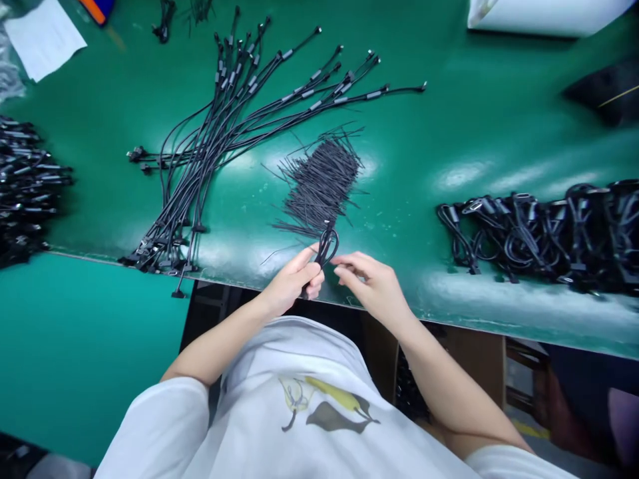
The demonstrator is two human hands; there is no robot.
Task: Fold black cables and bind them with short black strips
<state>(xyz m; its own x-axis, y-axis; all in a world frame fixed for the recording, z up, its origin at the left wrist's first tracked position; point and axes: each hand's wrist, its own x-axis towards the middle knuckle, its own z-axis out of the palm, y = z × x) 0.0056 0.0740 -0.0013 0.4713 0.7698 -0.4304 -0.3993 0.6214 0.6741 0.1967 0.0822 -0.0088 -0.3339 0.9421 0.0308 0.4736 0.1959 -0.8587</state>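
Note:
My left hand is closed around a black cable folded into a small looped bundle, its loops standing up above the fingers. Just right of the bundle is my right hand, thumb and forefinger brought close together at the cable's side. Whether those fingertips pinch something thin is too small to make out. Directly beyond both hands lies a pile of thin black twist ties. Loose straight cables with connectors at their ends spread over the table to the left of that pile.
Coiled cable bundles lie in a row at the right of the green table. A heap of cables sits at the far left. White paper is at the back left, a white object at the back right.

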